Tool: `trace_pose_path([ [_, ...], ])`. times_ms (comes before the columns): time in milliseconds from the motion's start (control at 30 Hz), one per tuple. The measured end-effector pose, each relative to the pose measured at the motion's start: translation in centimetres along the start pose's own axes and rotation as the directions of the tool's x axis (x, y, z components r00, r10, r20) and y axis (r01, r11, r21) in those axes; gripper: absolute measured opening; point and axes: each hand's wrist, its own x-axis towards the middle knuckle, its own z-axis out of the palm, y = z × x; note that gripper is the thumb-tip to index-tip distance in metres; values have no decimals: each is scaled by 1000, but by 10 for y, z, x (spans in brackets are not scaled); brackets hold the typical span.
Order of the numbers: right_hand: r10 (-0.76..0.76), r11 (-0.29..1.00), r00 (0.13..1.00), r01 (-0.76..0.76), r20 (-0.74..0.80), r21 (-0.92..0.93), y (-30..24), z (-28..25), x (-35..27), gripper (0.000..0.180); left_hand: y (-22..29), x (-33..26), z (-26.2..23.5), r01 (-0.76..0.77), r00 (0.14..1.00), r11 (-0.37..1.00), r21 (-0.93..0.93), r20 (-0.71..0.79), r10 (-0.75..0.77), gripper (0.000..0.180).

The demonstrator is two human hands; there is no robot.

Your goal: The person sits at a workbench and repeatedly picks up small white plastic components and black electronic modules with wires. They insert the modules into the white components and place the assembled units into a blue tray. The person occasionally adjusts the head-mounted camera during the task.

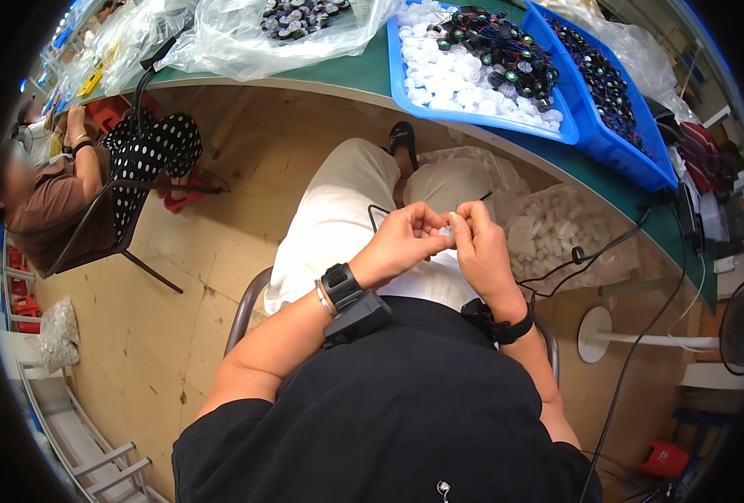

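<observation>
Workbench far ahead; left hand [401, 243] and right hand [479, 243] pinch a small white part [447, 230] over the lap; it could slip and drop.

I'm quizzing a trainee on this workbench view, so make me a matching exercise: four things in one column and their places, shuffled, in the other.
Things:
1. small white part
2. blue tray
3. dotted chair
4. white fan base

Places:
A. on the floor at right, under the bench
B. pinched between the fingers of the left hand and right hand
C. on the green bench, filled with white and black parts
D. at left, behind a seated co-worker

Pairs: 1-B, 2-C, 3-D, 4-A
</observation>
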Motion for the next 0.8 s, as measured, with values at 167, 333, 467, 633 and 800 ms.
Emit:
trace_pose_path([
  [167, 99, 902, 995, -88, -5, 422, -9, -4, 4, 17, 4, -2, 1, 6, 999, 997, -73, -31, -8, 23],
  [333, 91, 893, 989, -132, 114, 430, -4, -4, 3, 15, 6, -3, 4, -40, 998, 991, -130, -62, 33, 24],
  [467, 118, 941, 992, -124, 36, 316, -1, -7, 5, 11, 2, -3, 4, -34, 999, 995, -98, -5, 34, 24],
  [633, -117, 985, 978, 136, -173, 103, -12, -9, 5, 8, 2, 0, 0, 158, 987, 871, -466, 39, -158, 31],
  [800, -252, 967, 958, 256, -135, 11, -13, -7, 4, 8, -3, 1, -9, 423, 903, 708, -566, 332, -274, 40],
])
